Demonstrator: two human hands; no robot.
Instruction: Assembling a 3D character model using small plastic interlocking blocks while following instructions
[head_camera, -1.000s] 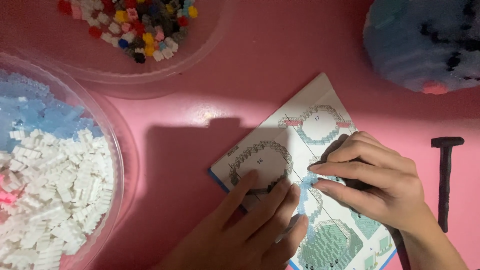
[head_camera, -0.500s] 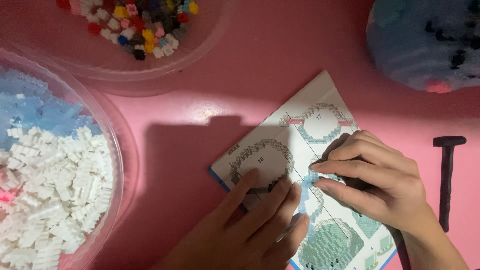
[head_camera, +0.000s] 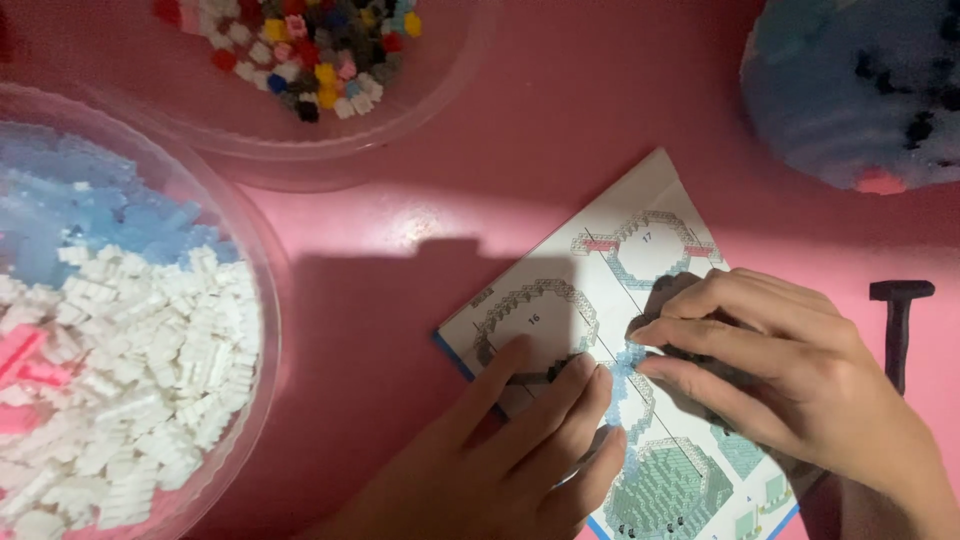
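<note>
Nearest the camera, the left hand (head_camera: 500, 455) lies flat with its fingers stretched out and close together, pressing down on the lower part of an instruction sheet (head_camera: 600, 300) that rests at a slant on the pink table (head_camera: 380, 330). Just beside it, the right hand (head_camera: 790, 375) curls over the sheet, its fingertips (head_camera: 645, 365) drawn together on a small cluster of light blue bricks (head_camera: 625, 365) lying on the paper between the two hands; whether the fingers truly pinch the cluster or only press on it cannot be told. The sheet shows printed diagrams of ring-shaped brick layers. To the right of the right hand, a small black hammer-shaped tool (head_camera: 898, 320) lies on the table, apart from the fingers. At the left, a clear round bowl (head_camera: 262, 300) holds a heap of white, light blue and a few pink bricks. Farther off, at the top, a second clear bowl (head_camera: 440, 105) holds small mixed-colour bricks, and at the top right corner sits a rounded blue brick model (head_camera: 850, 90) with dark spots, partly out of frame.
</note>
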